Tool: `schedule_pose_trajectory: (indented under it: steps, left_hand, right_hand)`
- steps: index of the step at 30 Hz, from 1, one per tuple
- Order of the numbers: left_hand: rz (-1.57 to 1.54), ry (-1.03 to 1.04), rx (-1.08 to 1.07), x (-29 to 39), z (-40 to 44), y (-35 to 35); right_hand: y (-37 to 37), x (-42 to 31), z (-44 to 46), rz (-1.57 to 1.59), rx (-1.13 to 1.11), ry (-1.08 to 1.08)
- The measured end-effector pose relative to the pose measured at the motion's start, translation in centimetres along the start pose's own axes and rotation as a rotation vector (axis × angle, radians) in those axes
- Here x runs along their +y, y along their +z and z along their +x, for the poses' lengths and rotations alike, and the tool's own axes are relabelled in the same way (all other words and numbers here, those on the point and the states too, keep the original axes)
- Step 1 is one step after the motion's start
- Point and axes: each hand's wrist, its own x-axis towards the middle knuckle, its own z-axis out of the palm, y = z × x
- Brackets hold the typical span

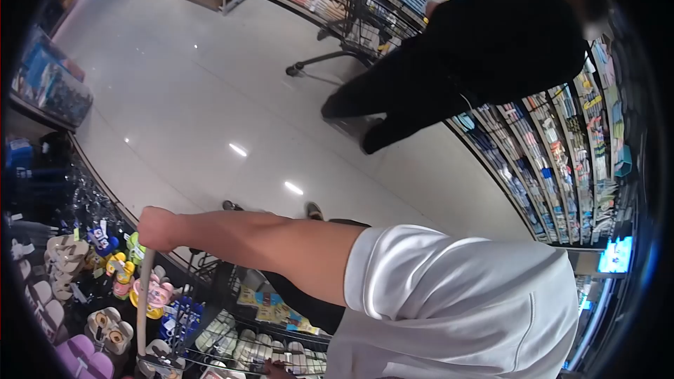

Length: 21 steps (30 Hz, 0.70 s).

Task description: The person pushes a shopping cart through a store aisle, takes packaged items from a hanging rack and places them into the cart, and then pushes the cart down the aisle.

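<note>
My right hand (159, 229) is wrapped round the upper end of a long pale handle (143, 302), which looks like a shopping cart's push bar. Under my bare forearm lie the dark wires of the basket, partly hidden. Along the bottom edge, a small dim patch that may be my left hand (276, 369) lies by the checked slippers (258, 348). Its fingers cannot be made out. Beyond the handle sit beige slippers (110, 330), purple slippers (84, 358) and pink slippers (159, 293).
A person in black (484, 49) stands on the pale floor (182, 98) beside another cart (365, 21). Shelves of packed goods (547, 140) curve along the right. A bin of blue items (53, 81) is at the left, with a lit screen (616, 255) at the far right.
</note>
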Motion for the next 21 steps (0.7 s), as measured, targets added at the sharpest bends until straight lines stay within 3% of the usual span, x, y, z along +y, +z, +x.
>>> schedule_pose_trajectory:
  steps: [21]
  left_hand:
    - [0.128, 0.095, 0.117, 7.3, 8.3, 1.6]
  right_hand:
    - [1.1, 3.2, 4.4, -0.034, 0.128, -0.04]
